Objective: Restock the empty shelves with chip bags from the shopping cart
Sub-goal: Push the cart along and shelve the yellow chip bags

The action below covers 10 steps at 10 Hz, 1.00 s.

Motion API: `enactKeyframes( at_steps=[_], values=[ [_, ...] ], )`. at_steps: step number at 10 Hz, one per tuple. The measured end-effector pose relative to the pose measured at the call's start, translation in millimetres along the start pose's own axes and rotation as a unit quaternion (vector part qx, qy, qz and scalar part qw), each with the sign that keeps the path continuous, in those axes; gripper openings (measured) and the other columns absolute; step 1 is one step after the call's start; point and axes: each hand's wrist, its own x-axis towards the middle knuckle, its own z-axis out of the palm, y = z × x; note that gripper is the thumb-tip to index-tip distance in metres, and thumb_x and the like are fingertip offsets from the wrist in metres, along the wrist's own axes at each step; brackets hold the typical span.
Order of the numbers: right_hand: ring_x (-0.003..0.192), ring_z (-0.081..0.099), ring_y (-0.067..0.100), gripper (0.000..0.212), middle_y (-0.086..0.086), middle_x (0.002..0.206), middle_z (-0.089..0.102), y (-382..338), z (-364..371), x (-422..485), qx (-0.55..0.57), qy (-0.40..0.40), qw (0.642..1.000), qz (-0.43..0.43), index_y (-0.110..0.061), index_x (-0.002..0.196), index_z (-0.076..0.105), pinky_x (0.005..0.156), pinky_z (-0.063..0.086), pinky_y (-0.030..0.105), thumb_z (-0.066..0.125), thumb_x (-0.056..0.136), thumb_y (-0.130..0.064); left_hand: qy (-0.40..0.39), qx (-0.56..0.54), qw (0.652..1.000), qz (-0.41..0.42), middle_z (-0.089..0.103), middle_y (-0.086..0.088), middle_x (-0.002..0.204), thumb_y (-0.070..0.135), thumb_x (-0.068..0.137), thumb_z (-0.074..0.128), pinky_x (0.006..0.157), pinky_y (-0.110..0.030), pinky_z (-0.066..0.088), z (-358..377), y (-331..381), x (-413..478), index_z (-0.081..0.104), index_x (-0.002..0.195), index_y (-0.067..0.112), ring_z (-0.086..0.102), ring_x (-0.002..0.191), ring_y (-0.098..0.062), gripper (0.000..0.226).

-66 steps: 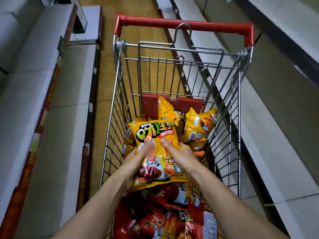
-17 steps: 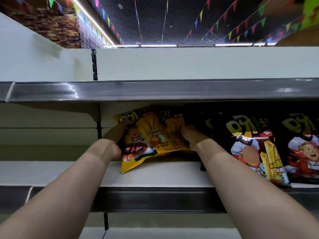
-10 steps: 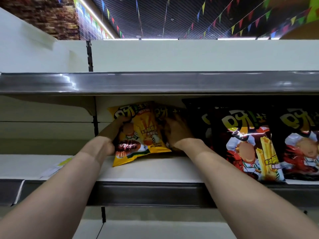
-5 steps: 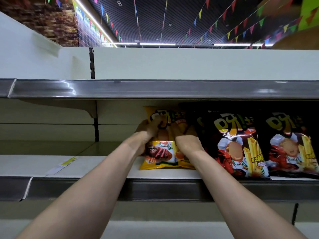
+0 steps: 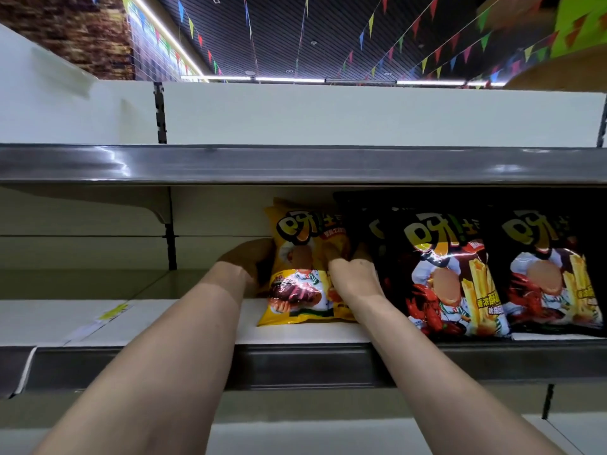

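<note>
A: Re yellow crinkly plastic-film chip bag (image 5: 305,257): glossy, creased nr top.
B: Yep. Same for black plastic-film chip bags (image 5: 427,238), glossier, w/ sharp white glare streaks.
A: And long grey metal shelf-edge rail (image 5: 295,164) above: smooth, semi-gloss, streaky reflection at left.
B: Then flat white shelf board (image 5: 39,320): matt, painted look.
A: Ditto white back panel (image 5: 361,113), matt, smooth. Also small yellow-white paper label (image 5: 105,315): dull, flat.
B: Lastly dark ribbed ceiling (image 5: 279,34): matt, grooved.
</note>
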Motion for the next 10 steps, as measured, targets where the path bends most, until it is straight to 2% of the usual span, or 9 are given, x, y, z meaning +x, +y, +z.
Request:
enactKeyframes(
  at_steps=[1, 2, 3, 4, 5, 6, 7, 8, 10],
  values=[
    [0.076, 0.051, 0.021, 0.021, 0.008, 0.084, 0.054, 2, -1, 2, 0.01, 0.0, 1.0, 0.003, -0.007, 0.083, 0.055, 0.073, 0.039, 0.03, 0.053, 0.092, -0.026, 0.037, 0.025, 0.999, 0.024, 0.056, -0.006, 0.067, 0.014, 0.102, 0.042, 0.052, -0.027, 0.048, 1, -2, 10, 0.05, 0.073, 0.011, 0.055, 0.056, -0.017, 0.03],
    [0.101, 0.054, 0.03, 0.05, 0.009, 0.114, 0.056, 4, 4, 13, 0.015, 0.002, 1.0, -0.016, -0.008, 0.134, 0.047, 0.083, 0.038, 0.03, 0.056, 0.092, -0.033, 0.074, 0.04, 0.994, 0.073, 0.049, -0.001, 0.077, 0.019, 0.102, 0.042, 0.059, -0.025, 0.043, -2, -5, 28, 0.049, 0.077, 0.014, 0.047, 0.065, -0.014, 0.026],
    [0.131, 0.044, 0.032, 0.074, 0.005, 0.148, 0.043, 5, 10, 22, 0.04, 0.012, 0.997, -0.068, -0.023, 0.152, 0.026, 0.106, 0.038, 0.038, 0.059, 0.09, -0.047, 0.069, 0.038, 0.994, 0.078, 0.06, -0.013, 0.09, 0.02, 0.1, 0.048, 0.072, -0.035, 0.052, -3, -3, 37, 0.058, 0.104, 0.006, 0.058, 0.078, -0.023, 0.018],
    [0.136, 0.039, 0.03, 0.076, 0.003, 0.153, 0.037, 6, 15, 26, 0.066, 0.004, 0.996, -0.065, -0.027, 0.153, 0.023, 0.111, 0.034, 0.041, 0.059, 0.09, -0.047, 0.089, 0.029, 0.993, 0.074, 0.064, -0.019, 0.11, 0.017, 0.097, 0.054, 0.077, -0.031, 0.052, -5, -6, 46, 0.062, 0.11, -0.001, 0.062, 0.095, -0.03, 0.023],
    [0.122, 0.052, 0.031, 0.063, 0.008, 0.139, 0.052, 4, 14, 21, 0.057, -0.004, 0.997, -0.045, -0.023, 0.147, 0.036, 0.1, 0.043, 0.036, 0.06, 0.091, -0.038, 0.091, 0.007, 0.991, 0.096, 0.062, -0.018, 0.107, 0.014, 0.099, 0.05, 0.069, -0.03, 0.052, -6, -6, 47, 0.06, 0.107, -0.002, 0.06, 0.086, -0.029, 0.02],
    [0.099, 0.06, 0.03, 0.044, 0.012, 0.108, 0.062, 1, 10, 18, 0.055, -0.005, 0.998, -0.022, -0.014, 0.135, 0.049, 0.094, 0.048, 0.038, 0.057, 0.094, -0.028, 0.094, -0.003, 0.991, 0.094, 0.059, -0.021, 0.11, 0.011, 0.1, 0.045, 0.084, -0.037, 0.046, -6, -7, 44, 0.059, 0.099, -0.005, 0.057, 0.097, -0.03, 0.021],
    [0.105, 0.06, 0.031, 0.04, 0.011, 0.115, 0.062, 0, 7, 16, 0.047, -0.011, 0.999, -0.015, -0.014, 0.133, 0.05, 0.092, 0.049, 0.038, 0.057, 0.095, -0.022, 0.102, 0.037, 0.992, 0.068, 0.047, -0.026, 0.139, 0.008, 0.101, 0.046, 0.088, -0.03, 0.044, 1, -8, 40, 0.047, 0.133, -0.005, 0.046, 0.13, -0.035, 0.035],
    [0.11, 0.057, 0.031, 0.056, 0.012, 0.133, 0.056, 5, 12, 20, 0.076, 0.0, 0.996, -0.046, -0.02, 0.142, 0.041, 0.092, 0.05, 0.037, 0.062, 0.091, -0.025, 0.116, 0.057, 0.989, 0.074, 0.046, -0.026, 0.142, 0.01, 0.102, 0.045, 0.09, -0.03, 0.044, 0, -8, 45, 0.043, 0.137, -0.007, 0.044, 0.133, -0.036, 0.039],
    [0.124, 0.05, 0.03, 0.074, 0.005, 0.141, 0.05, 9, 15, 24, 0.103, 0.01, 0.993, -0.063, -0.027, 0.15, 0.03, 0.102, 0.041, 0.036, 0.067, 0.086, -0.038, 0.163, -0.022, 0.969, 0.185, 0.065, -0.01, 0.1, 0.041, 0.094, 0.047, 0.09, -0.04, 0.051, 6, 3, 25, 0.062, 0.088, 0.02, 0.06, 0.099, -0.028, 0.026]
  ],
)
